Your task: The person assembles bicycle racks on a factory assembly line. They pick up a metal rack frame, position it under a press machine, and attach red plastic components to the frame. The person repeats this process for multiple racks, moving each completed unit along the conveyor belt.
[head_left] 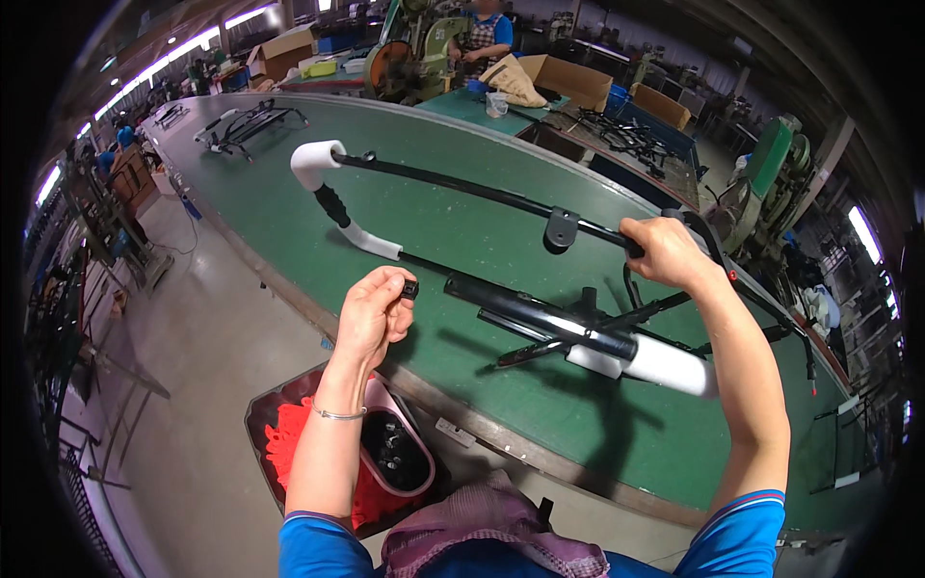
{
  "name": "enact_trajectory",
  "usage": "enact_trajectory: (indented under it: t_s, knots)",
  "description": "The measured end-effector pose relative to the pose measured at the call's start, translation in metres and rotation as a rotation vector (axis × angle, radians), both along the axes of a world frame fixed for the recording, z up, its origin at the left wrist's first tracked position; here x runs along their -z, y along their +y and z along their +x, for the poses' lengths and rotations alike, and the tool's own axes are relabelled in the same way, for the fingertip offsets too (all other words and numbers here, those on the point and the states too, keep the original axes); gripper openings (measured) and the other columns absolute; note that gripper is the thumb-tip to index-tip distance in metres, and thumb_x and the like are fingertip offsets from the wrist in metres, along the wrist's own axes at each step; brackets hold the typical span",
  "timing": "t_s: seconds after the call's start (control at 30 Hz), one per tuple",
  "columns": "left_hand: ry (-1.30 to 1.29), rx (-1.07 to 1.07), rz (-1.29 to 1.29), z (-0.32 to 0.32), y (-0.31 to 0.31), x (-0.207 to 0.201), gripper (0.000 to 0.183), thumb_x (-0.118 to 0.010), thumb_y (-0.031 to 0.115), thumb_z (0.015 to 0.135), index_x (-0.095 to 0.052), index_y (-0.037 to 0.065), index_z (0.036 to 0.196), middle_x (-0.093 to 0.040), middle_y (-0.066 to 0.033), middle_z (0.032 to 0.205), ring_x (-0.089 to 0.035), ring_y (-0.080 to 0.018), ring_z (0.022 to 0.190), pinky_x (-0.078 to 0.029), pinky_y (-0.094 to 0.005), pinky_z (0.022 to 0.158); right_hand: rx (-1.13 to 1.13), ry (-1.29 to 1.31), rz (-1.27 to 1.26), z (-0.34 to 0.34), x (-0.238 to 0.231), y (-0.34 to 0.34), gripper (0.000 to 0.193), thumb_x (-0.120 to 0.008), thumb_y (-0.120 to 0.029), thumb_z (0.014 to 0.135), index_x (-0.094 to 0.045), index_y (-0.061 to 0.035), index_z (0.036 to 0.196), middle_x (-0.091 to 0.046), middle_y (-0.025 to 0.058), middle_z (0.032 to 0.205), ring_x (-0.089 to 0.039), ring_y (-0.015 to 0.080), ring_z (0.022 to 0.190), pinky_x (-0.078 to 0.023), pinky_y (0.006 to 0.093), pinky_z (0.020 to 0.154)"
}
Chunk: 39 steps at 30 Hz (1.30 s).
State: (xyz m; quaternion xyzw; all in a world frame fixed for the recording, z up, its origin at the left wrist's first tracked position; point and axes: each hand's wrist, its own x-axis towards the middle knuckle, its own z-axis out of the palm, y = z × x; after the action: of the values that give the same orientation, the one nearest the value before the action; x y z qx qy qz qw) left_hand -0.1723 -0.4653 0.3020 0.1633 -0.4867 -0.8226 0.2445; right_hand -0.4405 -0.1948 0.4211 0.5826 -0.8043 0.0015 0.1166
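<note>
A black tubular metal frame [540, 313] lies over the green conveyor belt, with white foam sleeves on its bent handle end [316, 159] and on its thick lower tube [670, 364]. My right hand [663, 252] is closed round the upper tube, to the right of a small black bracket [561, 229]. Near the lower tube's left end, my left hand [371, 313] pinches a small black plastic piece [410, 288] between thumb and fingertips, apart from the frame.
Below my left arm sits a black bin with red pieces [289, 433] and a pink-rimmed tub [424, 433] of small black parts. Another frame [252, 127] rests farther up the belt [231, 183]. A person [482, 39] works beyond, near machines and cardboard boxes [568, 82].
</note>
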Motion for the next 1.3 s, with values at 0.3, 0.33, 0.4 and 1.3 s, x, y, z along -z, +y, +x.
enact_trajectory:
  t_s: [0.3,0.33,0.4,1.3]
  knots:
    - [-0.183,0.359,0.250,0.004,0.082,0.084,0.014,-0.054,0.017,0.089,-0.052,0.006,0.097,-0.051,-0.0036,0.062,-0.044,-0.0123,0.047,-0.031,-0.0278,0.038,-0.045,-0.006,0.000,-0.008,0.001,0.016,0.022,-0.065,-0.011,0.068,-0.054,-0.0032,0.086,-0.063,0.0157,0.073,-0.063,0.0365,0.075,-0.050,0.0449,0.066]
    - [-0.241,0.416,0.233,0.000,0.098,0.082,0.019,-0.059,0.019,0.089,-0.053,0.006,0.101,-0.050,-0.0011,0.060,-0.043,-0.0100,0.049,-0.030,-0.0266,0.040,-0.040,-0.002,0.004,-0.009,0.000,0.020,0.022,-0.065,-0.011,0.068,-0.054,-0.0030,0.085,-0.064,0.0154,0.074,-0.063,0.0362,0.074,-0.050,0.0448,0.066]
    - [-0.379,0.138,-0.423,-0.009,0.136,0.093,0.032,-0.068,0.018,0.086,-0.052,0.006,0.110,-0.047,0.0028,0.060,-0.039,-0.0058,0.052,-0.030,-0.0244,0.044,-0.046,-0.012,0.002,-0.012,0.005,0.019,0.020,-0.065,-0.009,0.068,-0.052,-0.0022,0.082,-0.060,0.0162,0.072,-0.061,0.0382,0.072,-0.048,0.0459,0.063]
    - [-0.024,0.322,-0.122,-0.201,0.183,0.041,0.022,-0.056,0.022,0.093,-0.048,0.011,0.077,-0.042,0.0040,0.060,-0.036,-0.0046,0.048,-0.030,-0.0201,0.044,0.334,0.080,-0.156,-0.200,0.012,-0.117,0.021,-0.064,-0.014,0.071,-0.065,-0.0015,0.087,-0.067,0.0198,0.091,-0.066,0.0361,0.088,-0.054,0.0443,0.074]
